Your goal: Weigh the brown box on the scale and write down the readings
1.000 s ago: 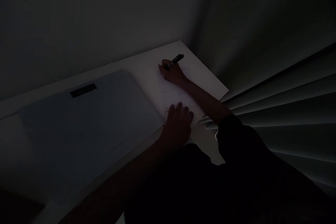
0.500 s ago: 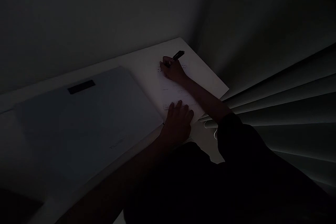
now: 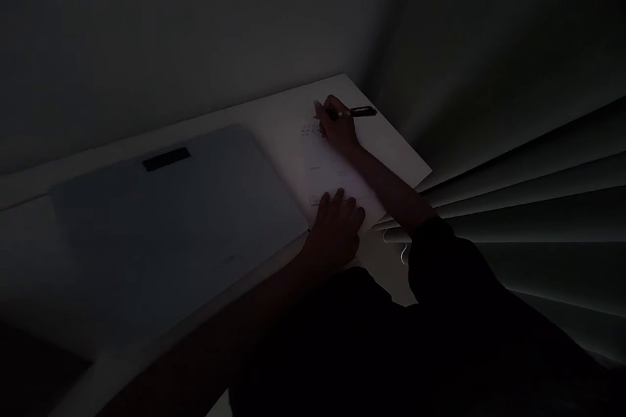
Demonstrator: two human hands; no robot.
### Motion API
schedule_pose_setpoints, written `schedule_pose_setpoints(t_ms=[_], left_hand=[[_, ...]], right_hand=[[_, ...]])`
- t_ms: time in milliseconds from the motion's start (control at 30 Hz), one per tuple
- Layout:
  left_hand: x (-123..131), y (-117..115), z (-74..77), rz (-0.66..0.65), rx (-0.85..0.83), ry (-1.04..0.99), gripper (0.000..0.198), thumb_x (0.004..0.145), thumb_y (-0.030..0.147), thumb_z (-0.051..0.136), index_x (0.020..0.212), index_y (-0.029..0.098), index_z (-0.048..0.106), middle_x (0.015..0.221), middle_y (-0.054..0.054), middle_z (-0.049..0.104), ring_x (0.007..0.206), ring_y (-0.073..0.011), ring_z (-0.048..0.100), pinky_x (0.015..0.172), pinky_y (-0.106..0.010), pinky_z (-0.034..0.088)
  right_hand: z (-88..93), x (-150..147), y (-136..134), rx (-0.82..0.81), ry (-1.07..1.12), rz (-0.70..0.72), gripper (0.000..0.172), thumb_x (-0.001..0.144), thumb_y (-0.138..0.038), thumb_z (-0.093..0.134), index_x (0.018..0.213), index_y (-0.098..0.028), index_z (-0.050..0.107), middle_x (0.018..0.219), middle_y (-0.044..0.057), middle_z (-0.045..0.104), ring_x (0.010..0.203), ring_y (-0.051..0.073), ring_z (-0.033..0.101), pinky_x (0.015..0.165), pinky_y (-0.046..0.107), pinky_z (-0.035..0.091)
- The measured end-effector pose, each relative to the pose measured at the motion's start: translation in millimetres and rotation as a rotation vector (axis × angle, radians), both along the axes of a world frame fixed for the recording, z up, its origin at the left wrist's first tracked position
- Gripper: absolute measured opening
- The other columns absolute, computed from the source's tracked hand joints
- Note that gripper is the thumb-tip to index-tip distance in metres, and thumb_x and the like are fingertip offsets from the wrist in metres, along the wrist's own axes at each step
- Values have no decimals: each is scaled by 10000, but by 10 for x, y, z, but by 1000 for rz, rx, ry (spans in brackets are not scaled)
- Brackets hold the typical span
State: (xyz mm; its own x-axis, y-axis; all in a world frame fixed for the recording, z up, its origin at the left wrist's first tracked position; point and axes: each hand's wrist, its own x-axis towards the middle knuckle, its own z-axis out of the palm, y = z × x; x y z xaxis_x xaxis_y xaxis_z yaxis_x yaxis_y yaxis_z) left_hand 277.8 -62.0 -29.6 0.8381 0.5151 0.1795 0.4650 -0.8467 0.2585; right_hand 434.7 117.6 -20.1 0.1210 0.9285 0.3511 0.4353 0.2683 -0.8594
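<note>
My feed is very dim, falling to near black along the bottom. The brightest patch I get is the tabletop (image 3: 281, 114) around the right fingers (image 3: 321, 115), where the pen (image 3: 364, 111) reads mostly as a silhouette. Just below them, print on the paper (image 3: 325, 159) is too soft to read. Farther right, light thinly edges the folds of the curtain (image 3: 538, 227).

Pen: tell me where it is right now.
In the head view, the black pen is right of centre, held in the right hand near the upper end of the paper on the white table.
</note>
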Motion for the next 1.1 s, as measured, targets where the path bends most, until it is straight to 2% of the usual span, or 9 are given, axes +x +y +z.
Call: schedule_pose_setpoints(t_ms=[100, 233, 367, 600, 700, 833, 900, 1000, 1100], left_hand=[[-2, -5, 16, 8, 11, 14, 458, 925, 198, 467, 1375, 141, 527, 1472, -156, 517, 1468, -412, 350, 1213, -646, 318], [3, -9, 61, 6, 43, 71, 468, 952, 237, 442, 1403, 131, 506, 1492, -151, 504, 1458, -396, 372, 1205, -613, 338], [16, -22, 84, -12, 145, 110, 436, 982, 287, 417, 1354, 103, 550, 1443, -187, 541, 1412, -373, 441, 1180, -571, 375], [-186, -302, 245, -62, 524, -16, 398, 1010, 286, 426, 1352, 127, 554, 1278, -142, 659, 1266, -303, 575, 1083, -489, 470], [-482, -548, 366, 34, 578, -80, 360, 995, 300, 494, 1313, 152, 575, 1258, -102, 675, 1246, -271, 588, 1065, -450, 491], [-1081, -951, 417, 269, 552, -103, 354, 978, 281, 517, 1311, 174, 572, 1296, -82, 675, 1249, -251, 598, 1076, -433, 501], [-1436, -1183, 384, 418, 476, -68, 378, 940, 200, 546, 1317, 213, 561, 1277, -64, 690, 1251, -231, 607, 1076, -410, 514], [-1989, -1534, 279, 660, 405, -73, 650, 833, 90, 615, 1438, 263, 448, 1233, -61, 713, 1196, -255, 652, 1003, -441, 563], [-2500, -1809, 204, 894, 629, -245, 650, 706, 68, 648, 1311, 295, 587, 1031, -43, 761, 930, -276, 732, 785, -414, 601]], right_hand=[[85, 31, -48, 104, -248, 53, 296, 987, -486, 486, 835, -234, 457, 710, -31, 538, 690, 140, 558, 729, 287, 461], [81, 101, -17, 115, -602, 161, 170, 986, -327, 485, 1001, -184, 576, 975, 74, 635, 902, 196, 590, 837, 330, 464], [2, 165, 53, 79, -797, 224, 377, 927, -76, 361, 1178, -147, 634, 1169, 158, 635, 1101, 254, 552, 954, 390, 447], [-48, 219, 36, 68, -918, 244, 446, 941, -99, 353, 1244, -140, 678, 1182, 169, 632, 1091, 272, 544, 950, 420, 474], [-67, 238, 31, 84, -924, 236, 462, 934, -107, 352, 1261, -151, 676, 1213, 173, 617, 1129, 285, 540, 951, 437, 487], [-88, 247, 55, 76, -938, 219, 474, 919, -124, 357, 1268, -154, 677, 1243, 191, 608, 1135, 290, 543, 968, 462, 487], [-90, 239, 59, 86, -962, 224, 477, 917, -132, 360, 1271, -157, 678, 1243, 207, 610, 1127, 294, 544, 976, 480, 484], [-71, 216, 38, 71, -1018, 196, 493, 908, -119, 364, 1300, -163, 660, 1223, 217, 619, 1113, 298, 557, 961, 501, 490], [11, 188, 2, 51, -1030, 161, 533, 928, -110, 331, 1389, -158, 595, 1210, 217, 626, 1151, 294, 561, 1001, 494, 471]])
